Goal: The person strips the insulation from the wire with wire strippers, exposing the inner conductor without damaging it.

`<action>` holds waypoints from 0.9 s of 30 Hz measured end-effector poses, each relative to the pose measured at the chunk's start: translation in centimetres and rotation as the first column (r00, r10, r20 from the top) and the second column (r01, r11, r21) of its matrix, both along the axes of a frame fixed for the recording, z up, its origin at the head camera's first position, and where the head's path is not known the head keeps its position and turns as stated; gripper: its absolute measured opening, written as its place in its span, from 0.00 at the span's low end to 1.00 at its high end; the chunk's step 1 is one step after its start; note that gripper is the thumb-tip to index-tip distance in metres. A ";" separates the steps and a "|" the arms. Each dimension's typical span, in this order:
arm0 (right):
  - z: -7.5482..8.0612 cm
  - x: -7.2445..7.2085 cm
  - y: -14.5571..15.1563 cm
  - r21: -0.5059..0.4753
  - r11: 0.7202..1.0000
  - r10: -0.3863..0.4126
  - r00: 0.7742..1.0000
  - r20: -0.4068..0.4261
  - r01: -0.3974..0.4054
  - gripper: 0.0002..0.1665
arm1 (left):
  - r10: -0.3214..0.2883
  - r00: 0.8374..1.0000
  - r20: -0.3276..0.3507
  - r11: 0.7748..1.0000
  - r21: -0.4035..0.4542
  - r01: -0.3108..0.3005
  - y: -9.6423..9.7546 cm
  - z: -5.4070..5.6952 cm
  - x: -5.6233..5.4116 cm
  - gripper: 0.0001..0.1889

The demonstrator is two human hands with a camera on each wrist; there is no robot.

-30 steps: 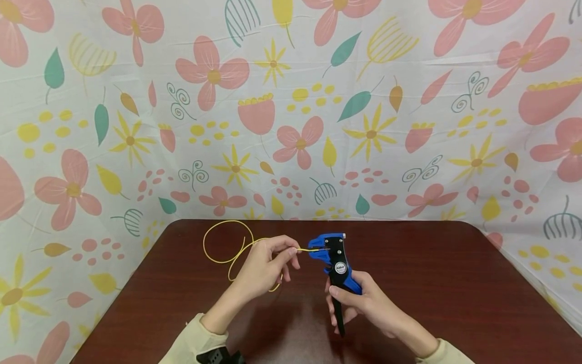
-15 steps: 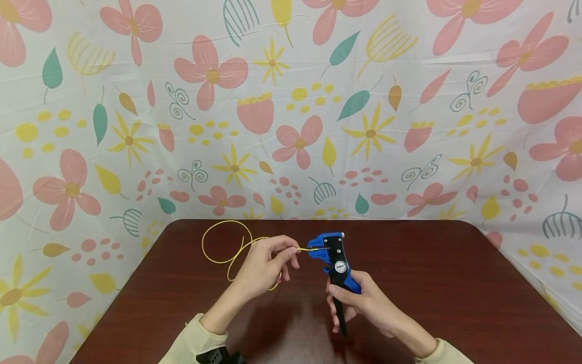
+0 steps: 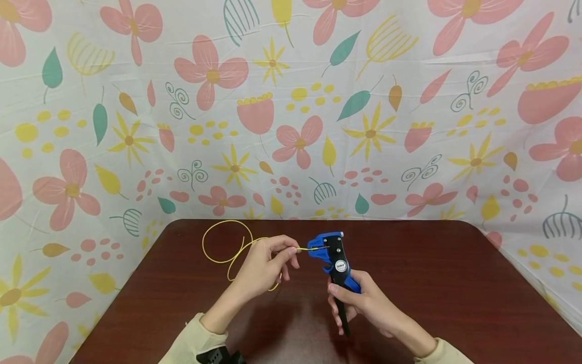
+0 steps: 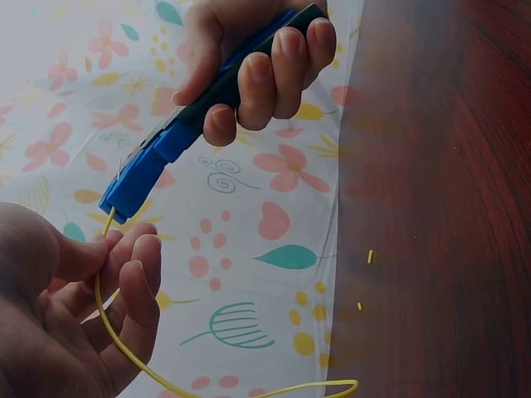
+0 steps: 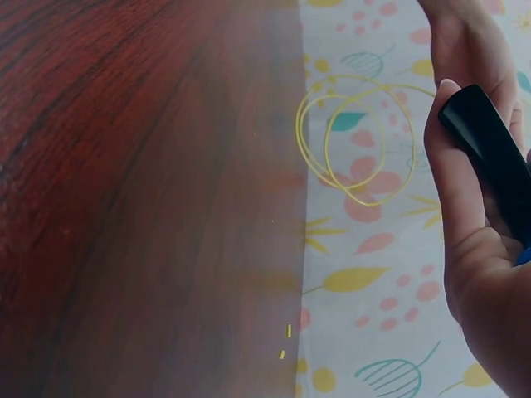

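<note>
A yellow wire [image 3: 303, 248] is pinched between the thumb and fingers of my left hand [image 3: 263, 265]. Its free end runs into the blue jaws of a wire stripper [image 3: 337, 258], which have a black body behind them. My right hand [image 3: 364, 301] grips the stripper's handles, thumb across the front and fingers round the black handle [image 4: 224, 87]. In the left wrist view the wire [image 4: 124, 344] curves down from my left hand [image 4: 75, 290]. The right wrist view shows my right hand [image 5: 465, 224] round the black handle [image 5: 489, 141]; the jaws are outside that view.
The wire's loose loops [image 3: 227, 221] lie on the dark brown table [image 3: 432, 283], left of my hands. Two short yellow pieces [image 4: 370, 257] lie on the tabletop. A flowered cloth [image 3: 291, 101] hangs behind the table's far edge.
The stripper's black handle and the right fingers on it have swung slightly right, towards the palm. The left hand stays about where it was, with the wire still between the jaws.
</note>
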State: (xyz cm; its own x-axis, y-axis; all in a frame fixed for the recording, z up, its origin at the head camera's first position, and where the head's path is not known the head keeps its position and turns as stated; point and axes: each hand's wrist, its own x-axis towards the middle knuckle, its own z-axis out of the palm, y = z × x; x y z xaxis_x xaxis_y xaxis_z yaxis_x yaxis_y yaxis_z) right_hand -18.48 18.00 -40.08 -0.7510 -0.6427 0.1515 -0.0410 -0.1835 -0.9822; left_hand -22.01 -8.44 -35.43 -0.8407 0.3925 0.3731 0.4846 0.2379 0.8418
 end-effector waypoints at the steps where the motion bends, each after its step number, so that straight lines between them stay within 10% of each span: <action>1: 0.0 0.0 0.0 0.002 1.000 -0.003 1.000 -0.002 0.003 0.13 | -0.003 1.000 -0.001 1.000 0.002 0.003 0.0 0.0 0.0 0.06; 27: 0.5 -0.1 -0.1 0.052 0.997 -0.053 0.997 -0.061 0.056 0.13 | -0.004 1.000 0.004 1.000 0.002 0.004 0.0 0.2 -0.1 0.06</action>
